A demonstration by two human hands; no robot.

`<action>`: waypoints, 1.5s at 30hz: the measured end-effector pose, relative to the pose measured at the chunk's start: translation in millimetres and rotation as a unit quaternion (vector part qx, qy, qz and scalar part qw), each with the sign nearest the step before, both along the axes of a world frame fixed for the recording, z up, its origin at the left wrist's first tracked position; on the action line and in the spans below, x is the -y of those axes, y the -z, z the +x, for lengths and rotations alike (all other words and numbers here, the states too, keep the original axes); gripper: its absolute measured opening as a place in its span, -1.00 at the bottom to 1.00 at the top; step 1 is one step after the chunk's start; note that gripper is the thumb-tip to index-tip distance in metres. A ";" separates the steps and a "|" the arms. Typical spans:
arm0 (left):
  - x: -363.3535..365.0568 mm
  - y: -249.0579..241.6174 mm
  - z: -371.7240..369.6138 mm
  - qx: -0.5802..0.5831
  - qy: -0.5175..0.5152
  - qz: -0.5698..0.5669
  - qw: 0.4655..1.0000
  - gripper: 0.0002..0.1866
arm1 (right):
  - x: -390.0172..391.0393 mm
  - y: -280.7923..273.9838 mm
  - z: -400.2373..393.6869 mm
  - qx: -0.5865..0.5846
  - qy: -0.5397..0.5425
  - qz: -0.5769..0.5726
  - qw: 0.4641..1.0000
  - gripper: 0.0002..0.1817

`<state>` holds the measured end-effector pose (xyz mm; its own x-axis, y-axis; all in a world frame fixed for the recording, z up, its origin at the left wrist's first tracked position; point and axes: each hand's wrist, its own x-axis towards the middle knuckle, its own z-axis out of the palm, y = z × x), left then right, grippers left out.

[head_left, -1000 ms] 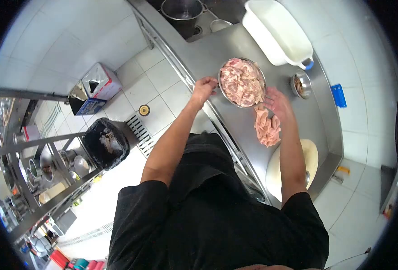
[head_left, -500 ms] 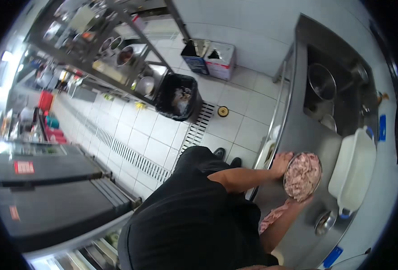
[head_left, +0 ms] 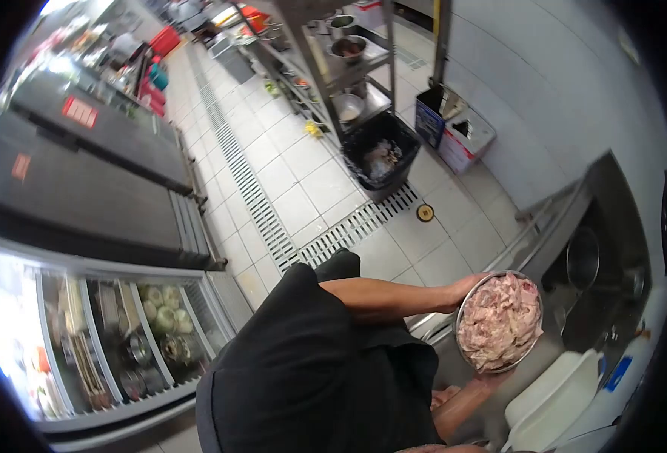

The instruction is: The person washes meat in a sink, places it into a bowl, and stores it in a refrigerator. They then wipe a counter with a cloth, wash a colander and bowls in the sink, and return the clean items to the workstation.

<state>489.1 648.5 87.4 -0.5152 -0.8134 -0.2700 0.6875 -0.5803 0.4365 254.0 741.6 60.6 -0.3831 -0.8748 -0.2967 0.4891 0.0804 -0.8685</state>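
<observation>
A round metal bowl (head_left: 512, 367) heaped with raw pink meat (head_left: 499, 325) is between my two hands. My left hand (head_left: 465, 291) grips its upper-left rim, fingers partly hidden by the bowl. My right hand (head_left: 492, 379) holds the lower side, its fingers mostly out of sight beneath. More pink meat (head_left: 443, 397) shows beside my right forearm, partly covered by it. Close to the bowl, a white plastic tub (head_left: 548, 404) rests on the metal counter (head_left: 548, 355).
Beyond the bowl is a sink (head_left: 616, 226) with a metal basin (head_left: 582, 257) in it. A black-lined bin (head_left: 378, 162), cardboard boxes (head_left: 458, 140) and a metal rack (head_left: 375, 75) stand farther off. To the left, a lit refrigerator (head_left: 122, 340) holds several containers.
The bowl of meat has come up off the counter in both hands and looks larger. My view has turned toward the left, bringing the refrigerator further into sight.
</observation>
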 end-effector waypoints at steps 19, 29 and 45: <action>-135.3 -102.9 534.8 0.137 -0.250 0.003 0.959 -0.57 | 27.6 -36.4 546.1 -0.397 -0.358 -0.510 0.674 -0.07; -198.6 -171.0 817.5 0.476 -0.426 0.049 0.768 -0.39 | 16.7 -118.6 874.8 0.506 -0.619 0.038 0.599 -0.22; -553.3 -328.1 1178.3 0.617 -0.705 0.302 0.179 -0.48 | 65.0 -149.4 1355.6 0.539 -0.649 0.046 0.535 -0.24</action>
<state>1667.4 1201.7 415.5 0.8415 0.4679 0.2703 -0.0663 -0.4070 0.9110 1609.6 676.6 210.0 0.9665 -0.1583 0.2023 0.1814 0.9782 -0.1014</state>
